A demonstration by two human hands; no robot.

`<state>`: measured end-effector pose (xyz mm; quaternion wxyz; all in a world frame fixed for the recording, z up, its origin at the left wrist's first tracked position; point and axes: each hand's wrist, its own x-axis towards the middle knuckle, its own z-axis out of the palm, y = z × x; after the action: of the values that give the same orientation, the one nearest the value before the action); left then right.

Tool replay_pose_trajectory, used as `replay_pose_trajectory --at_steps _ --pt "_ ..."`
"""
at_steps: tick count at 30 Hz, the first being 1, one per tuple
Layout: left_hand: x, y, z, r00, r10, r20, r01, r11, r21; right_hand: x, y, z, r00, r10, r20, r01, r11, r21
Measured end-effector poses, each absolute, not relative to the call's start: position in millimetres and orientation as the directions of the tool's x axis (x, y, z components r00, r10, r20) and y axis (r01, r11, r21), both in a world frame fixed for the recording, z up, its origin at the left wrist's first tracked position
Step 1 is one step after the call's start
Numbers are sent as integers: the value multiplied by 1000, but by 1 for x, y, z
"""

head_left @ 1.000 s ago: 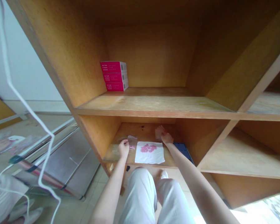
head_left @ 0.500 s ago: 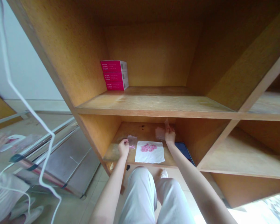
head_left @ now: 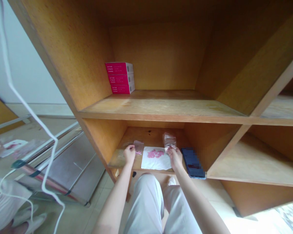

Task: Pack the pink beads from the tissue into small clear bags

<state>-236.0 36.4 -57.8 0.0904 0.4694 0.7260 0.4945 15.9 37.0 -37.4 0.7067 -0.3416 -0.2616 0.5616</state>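
Note:
On the low shelf (head_left: 117,159) lies a white sheet (head_left: 156,162) with a heap of pink pills (head_left: 155,153) on it. My left hand (head_left: 129,153) is closed on a small clear bag (head_left: 138,147) that holds a few pink pills, just left of the sheet. My right hand (head_left: 174,155) pinches another clear empty bag (head_left: 169,140), held upright over the sheet's right edge.
A dark phone (head_left: 192,158) lies on the shelf right of the sheet. Three pink boxes (head_left: 119,78) are stacked on the upper shelf at the back left. White cables (head_left: 26,110) hang at left. My knees (head_left: 158,198) are below the shelf edge.
My right hand has drawn back from deep in the shelf toward me, bringing a clear bag to the sheet's right edge. The phone now shows fully. My left hand has stayed put.

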Motion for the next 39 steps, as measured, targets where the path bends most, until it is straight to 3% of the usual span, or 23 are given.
replay_pose_trajectory --at_steps 10,18,22,24,27,30,33,36,39 --pt "-232 32 -48 -549 775 312 601 107 792 17 33 -45 228 972 57 -405 148 -902" --pt "-233 32 -46 -535 710 458 693 59 719 16 30 -43 182 982 44 -484 128 -866" --pt "-224 23 -32 -455 730 509 691 -71 719 15 29 -40 168 984 66 -453 136 -881" --pt "-215 20 -21 -408 782 472 625 -138 769 15 28 -40 179 981 72 -401 139 -905" --pt "-199 18 -1 -313 905 287 391 -152 908 14 25 -37 218 972 90 -298 154 -942" --pt "-183 17 15 -119 990 81 174 -60 983 9 17 -29 212 967 140 -228 189 -955" --pt "-173 12 26 56 995 -83 76 79 994 -1 5 -15 135 971 195 -228 222 -948" --pt "-167 7 30 150 981 -120 -3 122 993 -12 -8 -6 50 971 234 -241 239 -941" --pt "-166 4 30 79 996 -31 -63 36 997 -21 -18 -4 -57 963 265 -195 250 -948"
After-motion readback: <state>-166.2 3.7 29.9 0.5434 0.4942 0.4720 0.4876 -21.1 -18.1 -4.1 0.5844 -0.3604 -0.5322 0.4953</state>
